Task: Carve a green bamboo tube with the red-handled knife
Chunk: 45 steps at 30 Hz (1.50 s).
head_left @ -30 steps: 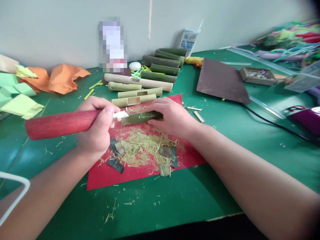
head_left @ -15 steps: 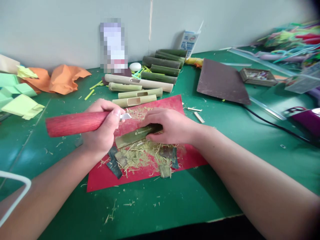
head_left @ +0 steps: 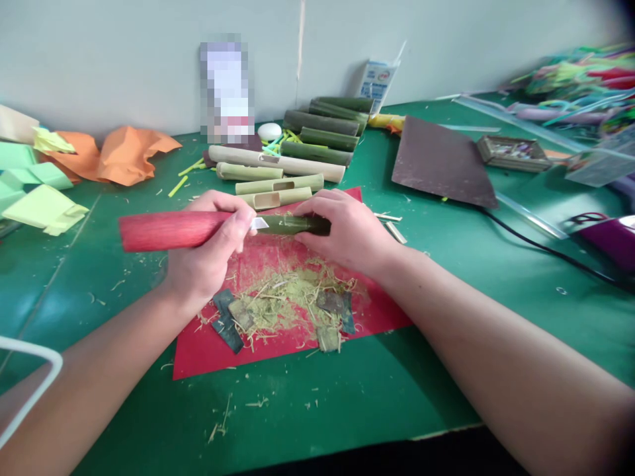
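My left hand (head_left: 208,248) is closed round a carving knife with a thick red wooden handle (head_left: 171,231). Its short pale blade (head_left: 259,224) pokes out past my thumb, at the left end of a dark green bamboo tube (head_left: 278,224). Whether blade and bamboo touch, I cannot tell. The tube's right end is gripped by my right hand (head_left: 347,231), fingers over the top and thumb on the near side. Beneath is a red sheet (head_left: 198,360) bearing bamboo shavings (head_left: 278,297) and several dark flat bamboo chips (head_left: 327,338).
Behind my hands lie several bamboo tubes (head_left: 278,184), some notched. A phone (head_left: 225,92) leans on the wall near a drink carton (head_left: 377,82). Crumpled orange paper (head_left: 126,158) is left; a brown board (head_left: 436,162), a small box (head_left: 513,152) and a black cable (head_left: 536,244) are right.
Both hands have moved away from me, carrying the bamboo tube off the shavings toward the sheet's far edge. The tube has turned nearly level, and the knife has shifted right.
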Tool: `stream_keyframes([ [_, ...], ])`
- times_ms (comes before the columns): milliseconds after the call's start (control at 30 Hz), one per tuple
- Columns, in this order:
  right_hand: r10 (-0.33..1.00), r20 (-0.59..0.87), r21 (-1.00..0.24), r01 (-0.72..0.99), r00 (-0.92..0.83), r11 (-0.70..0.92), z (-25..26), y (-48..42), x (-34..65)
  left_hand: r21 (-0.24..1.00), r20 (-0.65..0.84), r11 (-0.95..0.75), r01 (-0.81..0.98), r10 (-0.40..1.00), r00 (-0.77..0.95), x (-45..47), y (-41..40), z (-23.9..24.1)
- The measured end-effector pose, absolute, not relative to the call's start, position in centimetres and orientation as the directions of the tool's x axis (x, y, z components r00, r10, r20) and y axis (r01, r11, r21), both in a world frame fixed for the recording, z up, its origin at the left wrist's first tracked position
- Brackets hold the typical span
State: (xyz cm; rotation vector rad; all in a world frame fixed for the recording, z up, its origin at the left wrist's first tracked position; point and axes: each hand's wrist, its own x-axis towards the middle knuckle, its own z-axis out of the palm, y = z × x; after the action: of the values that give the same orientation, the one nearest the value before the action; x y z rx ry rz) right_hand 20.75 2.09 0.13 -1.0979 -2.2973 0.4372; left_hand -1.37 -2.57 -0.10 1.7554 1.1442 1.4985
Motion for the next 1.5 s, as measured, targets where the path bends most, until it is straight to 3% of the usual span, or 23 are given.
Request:
stream_keyframes([
  [133, 0.832, 0.293, -0.519, 0.653, -0.47, 0.552, 0.1, 2.2, 20.8, 0.881, 0.409, -0.425, 0.208, 0.905, 0.119, -1.8, -2.3, 0.4],
  [300, 0.863, 0.25, -0.516, 0.694, -0.438, 0.502, -0.1, 2.6, 20.9, 0.906, 0.361, -0.378, 0.192, 0.925, 0.118, -1.4, -2.7, 1.1],
  [533, 0.87, 0.247, -0.515, 0.703, -0.426, 0.49, -0.2, 2.7, 20.9, 0.808, 0.378, -0.327, 0.49, 0.926, -0.006, -0.6, -3.5, 1.9],
  [633, 0.875, 0.246, -0.512, 0.711, -0.418, 0.483, -0.2, 2.7, 20.9, 0.892, 0.227, -0.209, 0.401, 0.974, 0.002, -0.9, -3.0, 2.3],
  [800, 0.876, 0.254, -0.536, 0.694, -0.41, 0.48, -0.2, 2.7, 20.9, 0.954, -0.017, -0.045, 0.295, 0.978, 0.206, -1.9, -2.4, 2.3],
  [900, 0.886, 0.277, -0.571, 0.678, -0.372, 0.463, -0.3, 2.8, 21.0, 0.946, 0.033, -0.105, 0.307, 0.973, 0.229, -2.0, -2.6, 2.1],
  [1033, 0.903, 0.294, -0.592, 0.681, -0.314, 0.43, -0.3, 2.9, 21.0, 0.775, 0.241, -0.271, 0.57, 0.962, 0.13, -1.5, -3.0, 1.9],
  [1133, 0.906, 0.293, -0.597, 0.682, -0.304, 0.422, -0.3, 2.9, 21.0, 0.698, 0.32, -0.301, 0.65, 0.943, 0.092, -1.1, -3.2, 1.8],
  [1500, 0.906, 0.304, -0.593, 0.686, -0.294, 0.421, -0.6, 3.1, 21.1, 0.607, 0.275, -0.293, 0.739, 0.95, 0.15, -1.2, -3.2, 1.6],
])
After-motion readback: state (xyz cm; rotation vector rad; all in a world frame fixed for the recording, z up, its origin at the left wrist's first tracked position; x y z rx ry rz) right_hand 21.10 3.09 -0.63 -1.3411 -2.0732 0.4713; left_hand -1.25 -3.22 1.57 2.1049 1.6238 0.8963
